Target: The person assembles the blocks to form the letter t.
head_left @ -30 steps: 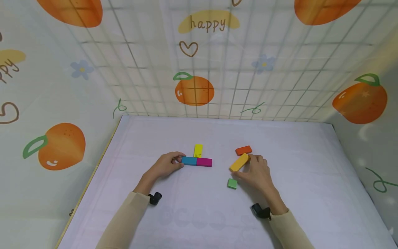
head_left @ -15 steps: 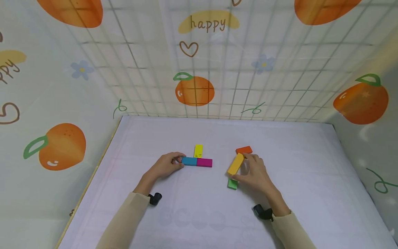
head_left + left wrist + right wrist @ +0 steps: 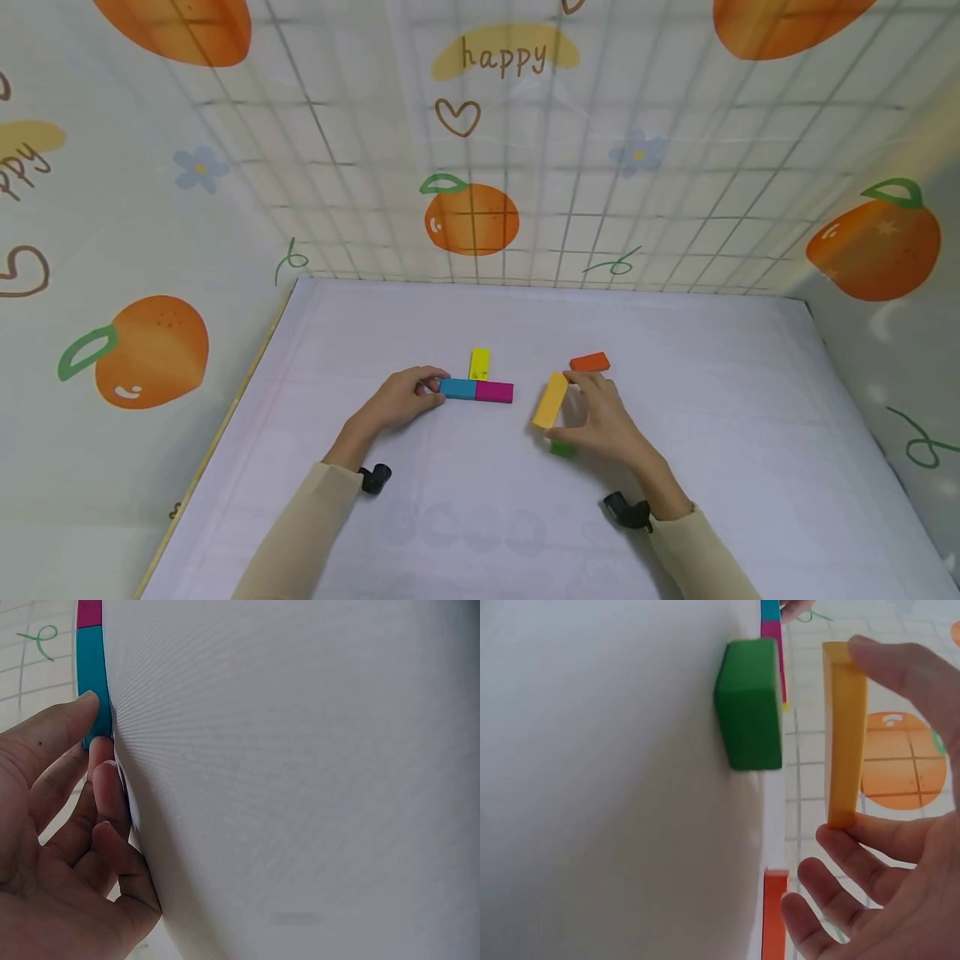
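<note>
Block of amber yellow (image 3: 551, 401) pinched by its two ends above a white table (image 3: 390, 325)

The amber block is held by the right hand (image 3: 603, 417), raised clear of the tabletop in the right wrist view. Its thumb grasps the near end and fingertips brace the far one; the other fingers curve loosely, apart from it. Seen from the head, the block slants, near end leaning left, between the right palm and the magenta block (image 3: 495, 392), touching neither.

Closest to the person is a green block (image 3: 562, 449), partly hidden by the right hand. Just beyond the right fingertips in the head view lies an orange-red block (image 3: 590, 362).

To the left, the magenta block meets a blue block (image 3: 458, 389) end to end in one straight row. The left hand (image 3: 401, 393) grips the blue one's outer end between thumb and forefinger, its remaining fingers bent inward. Behind the row, a bright yellow block (image 3: 480, 364) lies crosswise, its near end at the seam; contact cannot be made out.

Both arms wear beige sleeves (image 3: 300, 525) and small black wrist cameras (image 3: 377, 478). Beyond the table hangs a pale backdrop (image 3: 525, 142) printed with oranges, hearts, flowers and "happy", a wire grid showing through.
</note>
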{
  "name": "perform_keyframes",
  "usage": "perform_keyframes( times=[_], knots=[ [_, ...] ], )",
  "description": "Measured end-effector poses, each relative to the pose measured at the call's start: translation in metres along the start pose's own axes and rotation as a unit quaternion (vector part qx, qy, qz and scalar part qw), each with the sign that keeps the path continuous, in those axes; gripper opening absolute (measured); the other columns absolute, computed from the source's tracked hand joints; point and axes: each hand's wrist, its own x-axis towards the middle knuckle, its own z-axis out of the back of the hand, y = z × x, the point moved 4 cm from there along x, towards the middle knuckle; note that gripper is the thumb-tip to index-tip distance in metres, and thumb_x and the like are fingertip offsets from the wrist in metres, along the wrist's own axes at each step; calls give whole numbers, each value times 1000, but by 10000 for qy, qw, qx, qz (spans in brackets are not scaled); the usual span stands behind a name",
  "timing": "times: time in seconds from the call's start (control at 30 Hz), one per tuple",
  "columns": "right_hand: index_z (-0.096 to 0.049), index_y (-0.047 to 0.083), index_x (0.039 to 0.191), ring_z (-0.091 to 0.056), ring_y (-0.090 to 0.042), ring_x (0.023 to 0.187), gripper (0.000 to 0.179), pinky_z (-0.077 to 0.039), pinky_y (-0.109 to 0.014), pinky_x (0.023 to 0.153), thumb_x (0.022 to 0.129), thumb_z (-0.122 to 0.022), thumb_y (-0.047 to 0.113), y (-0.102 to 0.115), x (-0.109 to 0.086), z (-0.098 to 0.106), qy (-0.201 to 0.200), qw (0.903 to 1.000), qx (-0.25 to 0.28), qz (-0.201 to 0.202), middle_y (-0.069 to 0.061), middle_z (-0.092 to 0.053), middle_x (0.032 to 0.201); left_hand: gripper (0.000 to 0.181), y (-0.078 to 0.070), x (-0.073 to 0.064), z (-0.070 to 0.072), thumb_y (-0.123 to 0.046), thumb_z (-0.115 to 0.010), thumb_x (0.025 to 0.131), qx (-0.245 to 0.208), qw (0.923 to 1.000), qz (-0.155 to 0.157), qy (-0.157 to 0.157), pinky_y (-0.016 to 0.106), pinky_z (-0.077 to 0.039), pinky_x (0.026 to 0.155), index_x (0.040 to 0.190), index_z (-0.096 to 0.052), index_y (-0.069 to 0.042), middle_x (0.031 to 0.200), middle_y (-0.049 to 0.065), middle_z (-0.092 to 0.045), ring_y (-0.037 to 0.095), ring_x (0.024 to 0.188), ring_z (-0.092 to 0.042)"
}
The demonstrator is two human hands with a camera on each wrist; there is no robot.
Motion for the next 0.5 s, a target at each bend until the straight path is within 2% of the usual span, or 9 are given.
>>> perform_keyframes(
  times=[0.2,0.5],
  knots=[
    [-47,12,144,-36,-32,128,91,-42,-57,98,70,-90,41,12,3,-5,177,9997,112,115,-11,-45,144,35,1,1,0,-21,-74,93,-27,10000,-15,-6,34,-45,77,127,-67,-20,99,-5,-61,17,87,-53],
    [-47,16,146,-37,-26,129,92,-44,-57,98,70,-89,44,25,11,-17,293,9990,139,320,-4,-47,139,35,1,1,0,-21,-74,93,-42,10000,50,2,34,-45,76,127,-68,-21,99,-5,-62,18,86,-53]
  ],
)
